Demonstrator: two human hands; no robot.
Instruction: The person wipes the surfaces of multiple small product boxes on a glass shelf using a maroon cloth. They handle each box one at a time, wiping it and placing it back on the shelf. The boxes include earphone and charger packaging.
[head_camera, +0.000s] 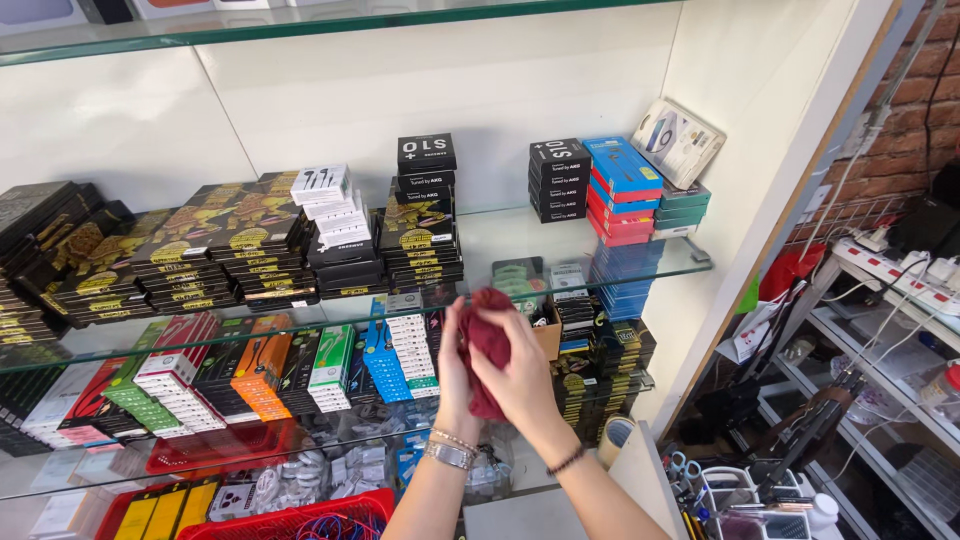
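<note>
Glass shelf (690, 262) in the middle is the anchor here. On it: stacks of black-and-gold boxes (230, 250) toward its left, and a blue and red box stack (620, 190) at its right end. Below it, a red basket (300, 520). Way off right, a white power strip (900, 270).

From my remote view, the dark red cloth (489, 345) was mostly covered by my left hand (455, 370) and right hand (522, 375), so I could not tell its full shape. Both forearms ran off the near edge. The red basket (300, 520) was cut by that edge too. The far-left black boxes (40, 250) left the frame. Items behind the lower glass shelf (250, 470) were blurred.
</note>
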